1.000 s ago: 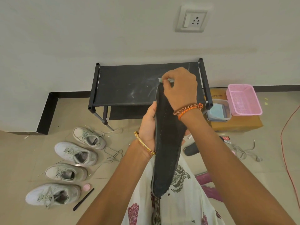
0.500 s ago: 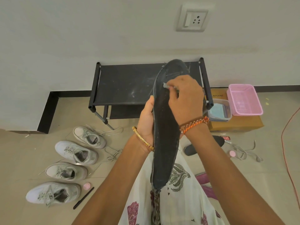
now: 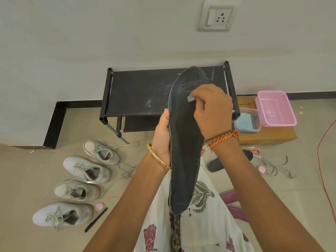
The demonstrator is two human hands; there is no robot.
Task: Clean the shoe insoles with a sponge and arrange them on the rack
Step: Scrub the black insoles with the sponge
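A long dark insole stands nearly upright in front of me, toe end up, wet streaks near its tip. My left hand grips its left edge at mid-length. My right hand pinches a small grey sponge and presses it against the upper part of the insole. Behind the insole stands the black rack, its top shelf bare and streaked with white marks. A second dark insole lies on the floor behind my right forearm, partly hidden.
Several white sneakers lie in a column on the floor at left, with loose laces at right. A pink basket and a clear tub sit on a cardboard box right of the rack. A red cable runs along the right edge.
My right hand with the sponge has slid down the insole from its tip toward the middle, uncovering the toe end. The left hand has kept its grip.
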